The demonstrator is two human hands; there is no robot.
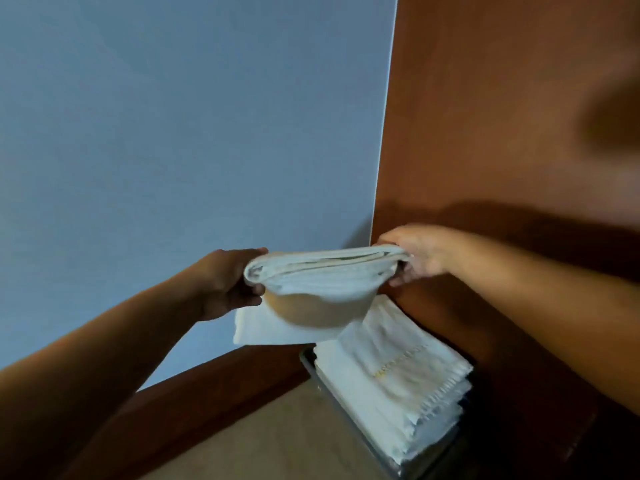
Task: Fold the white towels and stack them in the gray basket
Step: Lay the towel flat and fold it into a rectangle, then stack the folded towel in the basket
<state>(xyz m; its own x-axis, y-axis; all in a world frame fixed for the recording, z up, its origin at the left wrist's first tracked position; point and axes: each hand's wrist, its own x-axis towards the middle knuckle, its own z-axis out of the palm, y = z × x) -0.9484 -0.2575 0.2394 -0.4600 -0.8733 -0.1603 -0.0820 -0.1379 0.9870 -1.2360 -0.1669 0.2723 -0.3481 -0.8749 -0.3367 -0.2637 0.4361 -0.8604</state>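
The folded towel [322, 275] hangs between my hands, its long axis running left to right and its middle sagging. My left hand [225, 282] grips one end with the fingers curled under it, and my right hand [415, 254] pinches the other end. The stack [398, 368] in the basket [308, 362] lies below and a little to the right, nearer my right hand. I judge the towel must go down and slightly rightward. Behind it, a blue wall [173, 133] meets a brown panel [485, 116].

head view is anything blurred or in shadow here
Head view: soft all over, motion blur strongest on the stacked towels and gray basket; a dark blurred smudge sits top right on the brown panel; the right hand, gripping the folded towel, casts a shadow on that panel.
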